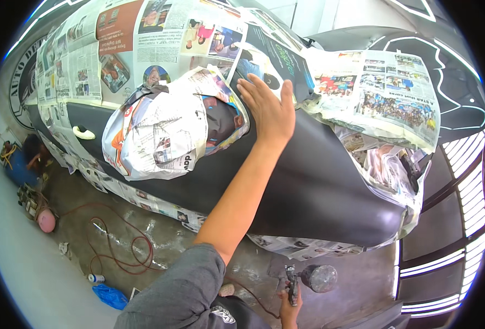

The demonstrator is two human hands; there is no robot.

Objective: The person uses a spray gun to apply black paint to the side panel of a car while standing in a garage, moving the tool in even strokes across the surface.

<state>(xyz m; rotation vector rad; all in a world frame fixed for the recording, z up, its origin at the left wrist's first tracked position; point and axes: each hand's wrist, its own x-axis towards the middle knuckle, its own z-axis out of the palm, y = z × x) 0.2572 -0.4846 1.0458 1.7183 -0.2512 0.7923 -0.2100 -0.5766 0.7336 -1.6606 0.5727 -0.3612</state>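
Note:
My left hand is stretched out with fingers extended, at the lower edge of the newspaper masking on a car, just right of the wrapped side mirror. Whether it presses on the paper or hovers is hard to tell. Matte black paint covers the car's fender below and right of the hand. Down at the bottom, my right hand grips a spray gun, held low and away from the car. Beside the gun is a round, smoky cup; I cannot tell whether it is attached.
More newspaper drapes over the front of the car. A red air hose loops on the floor. To the left are a compressor, a blue plastic bag and a can. A slatted gate stands right.

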